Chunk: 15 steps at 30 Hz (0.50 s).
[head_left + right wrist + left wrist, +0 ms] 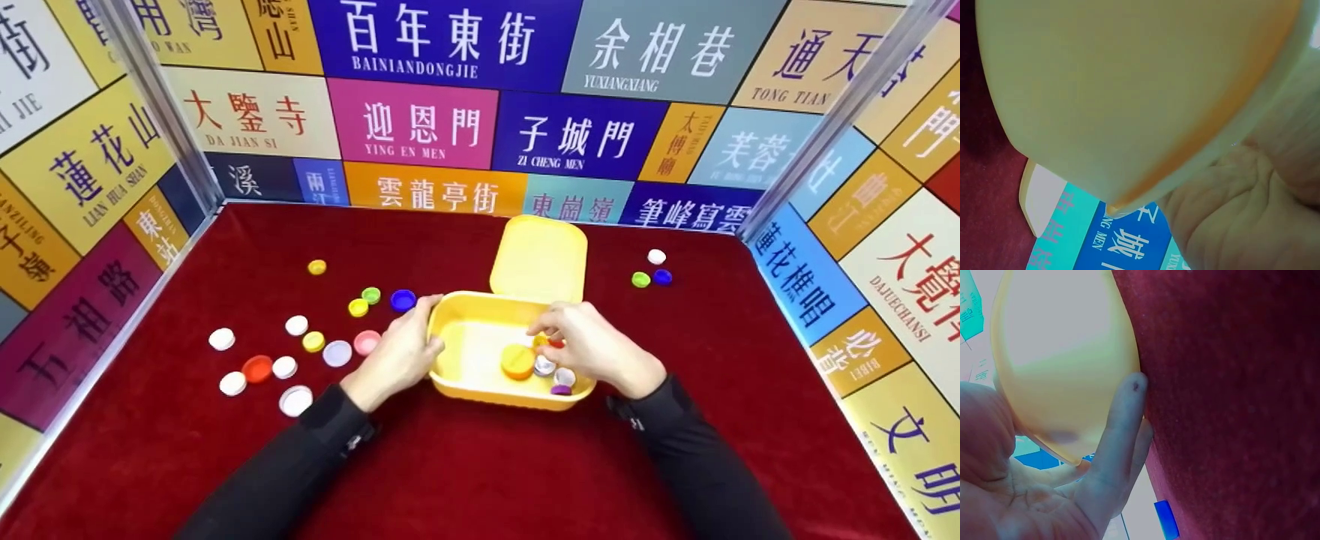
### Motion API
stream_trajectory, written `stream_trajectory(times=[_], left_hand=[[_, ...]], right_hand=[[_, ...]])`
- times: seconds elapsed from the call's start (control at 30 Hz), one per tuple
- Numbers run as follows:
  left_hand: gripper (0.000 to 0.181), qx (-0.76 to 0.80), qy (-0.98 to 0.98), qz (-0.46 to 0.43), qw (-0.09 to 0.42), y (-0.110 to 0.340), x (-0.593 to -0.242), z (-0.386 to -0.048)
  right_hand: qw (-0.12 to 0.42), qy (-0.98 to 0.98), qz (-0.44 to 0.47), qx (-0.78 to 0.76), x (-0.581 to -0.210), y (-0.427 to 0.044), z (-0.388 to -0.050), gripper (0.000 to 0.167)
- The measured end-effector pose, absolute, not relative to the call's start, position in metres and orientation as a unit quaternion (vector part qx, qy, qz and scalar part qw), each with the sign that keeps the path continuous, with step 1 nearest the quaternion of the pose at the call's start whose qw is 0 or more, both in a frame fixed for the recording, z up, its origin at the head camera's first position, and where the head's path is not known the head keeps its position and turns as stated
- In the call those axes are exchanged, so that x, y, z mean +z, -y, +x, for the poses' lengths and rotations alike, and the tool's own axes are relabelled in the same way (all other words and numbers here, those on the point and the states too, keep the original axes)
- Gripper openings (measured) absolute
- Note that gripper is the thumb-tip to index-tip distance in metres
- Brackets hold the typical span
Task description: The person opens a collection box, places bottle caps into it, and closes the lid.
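A yellow plastic box (pixel 472 394) stands on the red cloth, tilted out of level in neither view that I can judge. My left hand (pixel 401 345) holds its left end; in the left wrist view the fingers (pixel 1123 422) lie along the box wall (pixel 1072 410). Over the right end, my right hand (pixel 589 341) reaches in with bent fingers, close to a red cap and an orange one. Whether it pinches a cap is hidden. Inside lie a large orange cap (pixel 517 361), whitish caps (pixel 544 366) and a purple cap (pixel 561 390).
Left of the box several loose caps are scattered, among them a red cap (pixel 257 369), a blue cap (pixel 403 301) and a pink cap (pixel 367 343). A yellow lid (pixel 541 259) lies behind the box. White, green and blue caps (pixel 662 277) sit at the back right. Printed panels enclose the table.
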<state>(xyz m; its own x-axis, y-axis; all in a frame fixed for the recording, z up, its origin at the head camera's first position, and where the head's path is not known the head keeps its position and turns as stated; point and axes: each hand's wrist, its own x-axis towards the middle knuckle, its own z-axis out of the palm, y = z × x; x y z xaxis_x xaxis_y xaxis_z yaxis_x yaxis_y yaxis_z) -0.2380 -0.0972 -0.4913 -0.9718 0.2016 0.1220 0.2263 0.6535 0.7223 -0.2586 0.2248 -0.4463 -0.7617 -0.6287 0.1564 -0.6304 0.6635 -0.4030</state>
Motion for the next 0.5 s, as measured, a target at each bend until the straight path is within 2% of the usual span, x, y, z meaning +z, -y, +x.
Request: stream_trajectory(times=[0.5], left_hand=[[0.066,-0.398,0.909,-0.118,0.020,0.0964,-0.4924,-0.2386]], right_hand=[[0.006,0.914,0.334,0.229,-0.4438,-0.2261,-0.2579,0.024]])
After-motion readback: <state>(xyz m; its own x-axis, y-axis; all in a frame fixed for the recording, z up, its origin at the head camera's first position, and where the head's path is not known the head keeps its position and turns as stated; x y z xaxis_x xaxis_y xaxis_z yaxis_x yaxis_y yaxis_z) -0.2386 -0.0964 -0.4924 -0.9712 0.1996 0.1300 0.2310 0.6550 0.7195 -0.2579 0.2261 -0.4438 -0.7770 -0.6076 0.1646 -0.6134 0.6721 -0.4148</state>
